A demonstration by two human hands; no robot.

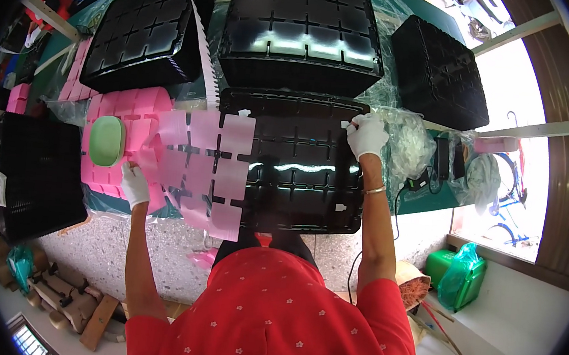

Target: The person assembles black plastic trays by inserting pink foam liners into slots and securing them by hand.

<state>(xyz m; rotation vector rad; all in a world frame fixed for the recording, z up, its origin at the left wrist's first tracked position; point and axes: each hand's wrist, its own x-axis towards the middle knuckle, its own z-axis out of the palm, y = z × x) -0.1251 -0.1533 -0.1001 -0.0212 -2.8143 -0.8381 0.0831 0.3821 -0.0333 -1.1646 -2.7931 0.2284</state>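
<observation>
In front of me lies a black slotted plastic panel [297,185] with small white tabs near its edges. A thin pink slotted sheet [229,186] overlaps its left part and reaches toward a pile of pink sheets [105,179]. A green rounded dish [107,140] rests on the pile. My left hand [136,186], in a white glove, has its fingers closed at the pink sheet, just below and right of the dish. At the panel's upper right edge, beside a white tab, my gloved right hand [368,137] is closed; what its fingers hold is hidden.
Black crates [305,24] stand along the far side, with another black crate [34,176] at the left. A toothed white strip [204,49] runs between two far crates. Clear plastic wrap [410,146] and a cable [398,208] lie right of the panel on the green table.
</observation>
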